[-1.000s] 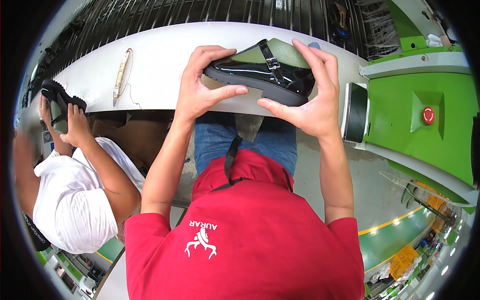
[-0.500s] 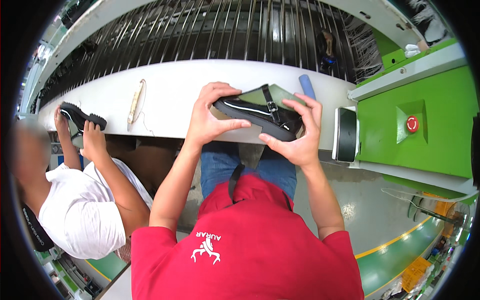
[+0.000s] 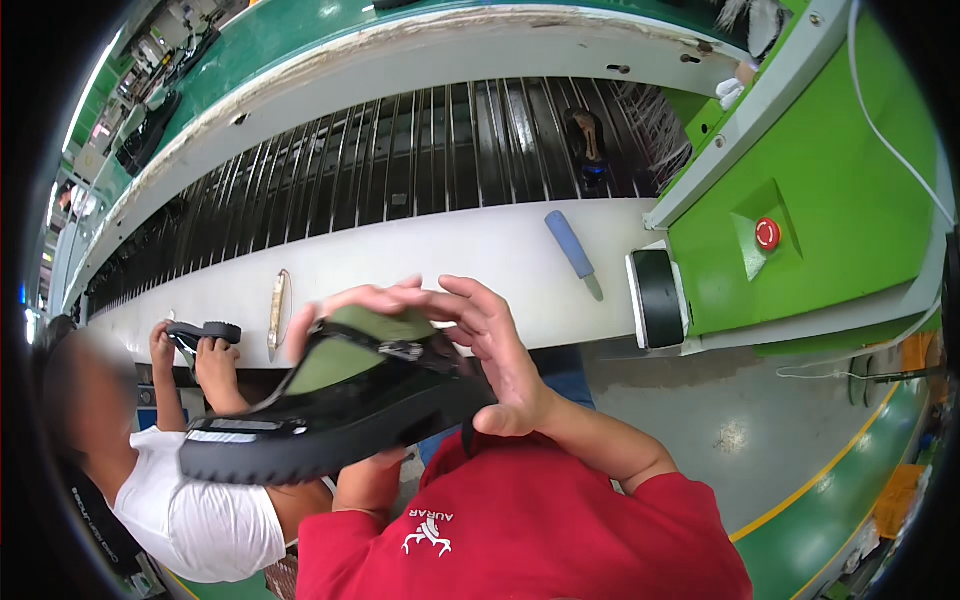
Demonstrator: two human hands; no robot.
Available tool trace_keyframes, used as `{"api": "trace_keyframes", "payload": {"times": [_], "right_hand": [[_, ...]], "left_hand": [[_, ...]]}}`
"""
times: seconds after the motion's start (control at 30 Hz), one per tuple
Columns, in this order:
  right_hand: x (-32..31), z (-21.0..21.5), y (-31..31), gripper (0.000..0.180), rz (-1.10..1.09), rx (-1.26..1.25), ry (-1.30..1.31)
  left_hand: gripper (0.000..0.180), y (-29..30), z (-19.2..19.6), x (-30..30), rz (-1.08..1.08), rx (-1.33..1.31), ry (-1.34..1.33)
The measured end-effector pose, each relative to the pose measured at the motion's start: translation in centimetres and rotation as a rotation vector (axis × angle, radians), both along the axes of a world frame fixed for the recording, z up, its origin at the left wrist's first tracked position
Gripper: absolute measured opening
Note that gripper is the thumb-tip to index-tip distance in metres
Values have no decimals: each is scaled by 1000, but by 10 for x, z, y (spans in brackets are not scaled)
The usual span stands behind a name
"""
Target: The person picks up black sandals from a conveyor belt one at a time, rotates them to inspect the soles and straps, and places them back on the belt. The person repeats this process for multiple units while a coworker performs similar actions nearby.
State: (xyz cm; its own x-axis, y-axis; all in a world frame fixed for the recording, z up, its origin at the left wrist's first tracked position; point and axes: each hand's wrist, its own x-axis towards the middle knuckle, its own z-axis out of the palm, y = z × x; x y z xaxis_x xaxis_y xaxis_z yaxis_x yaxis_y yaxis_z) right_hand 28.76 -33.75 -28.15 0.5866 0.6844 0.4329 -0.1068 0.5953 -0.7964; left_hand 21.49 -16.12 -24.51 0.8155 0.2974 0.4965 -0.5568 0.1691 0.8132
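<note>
A black strapped shoe (image 3: pixel 330 425) with a thick ridged sole is lifted close, its side facing me. Its toe points left, and an olive-green form fills its opening. My left hand (image 3: pixel 365 298) reaches up behind the shoe; only blurred fingers show above the green form, and the shoe hides the palm. My right hand (image 3: pixel 500 365) is curved around the heel end, thumb low and fingers over the back near the buckle strap. Both hands hold the shoe.
A white ledge (image 3: pixel 440 245) fronts a bed of metal rollers (image 3: pixel 400 160). On it lie a blue-handled tool (image 3: pixel 570 245) and a slim tan tool (image 3: pixel 277 315). A green machine housing (image 3: pixel 800 170) with a red button stands right. A co-worker at left holds another black shoe (image 3: pixel 205 332).
The shoe has come off the ledge area, nearer and to the left, its side tilted toward me. My left hand has gone behind it. The view has tilted upward.
</note>
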Motion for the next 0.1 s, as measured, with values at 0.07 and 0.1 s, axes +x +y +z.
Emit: {"api": "trace_keyframes", "payload": {"times": [0.07, 0.1], "right_hand": [[11, -2, 5, 125, -47, -43, -93], [19, -12, 6, 121, -49, -103, -89]], "left_hand": [[89, 76, 20, -17, -275, -11, 64], [89, 77, 20, -15, -279, -8, 54]]}}
